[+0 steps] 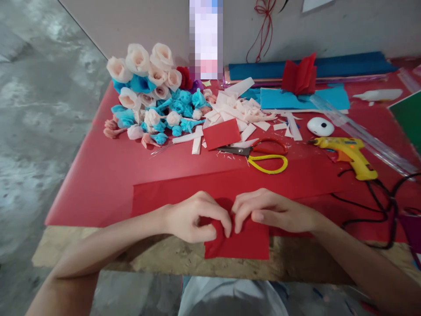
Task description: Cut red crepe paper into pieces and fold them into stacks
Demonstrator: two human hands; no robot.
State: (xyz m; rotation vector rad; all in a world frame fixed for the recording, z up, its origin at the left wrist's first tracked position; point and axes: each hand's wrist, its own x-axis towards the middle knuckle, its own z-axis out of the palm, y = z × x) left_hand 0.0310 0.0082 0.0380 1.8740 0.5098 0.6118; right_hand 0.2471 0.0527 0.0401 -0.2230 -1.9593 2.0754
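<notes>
A piece of red crepe paper (251, 245) lies in front of me, its near end hanging past the red table covering. My left hand (197, 217) bends over its left side, with curled fingertips on a small crease. Close beside it, my right hand (276, 211) has its fingers bent down on the same paper, the thumb lying higher and apart. The two index fingers nearly meet over the crease. Behind my hands stretches a longer red sheet (171, 193). Beyond it, scissors (251, 152) with one red and one yellow handle lie with their blades at a small red card (222, 134).
Paper flowers (138, 59) in cream and blue pile up at the back left. White paper scraps (235, 107) fill the middle. A yellow glue gun (353, 153) with a black cord lies right, near a white oval object (320, 126) and blue paper (286, 100).
</notes>
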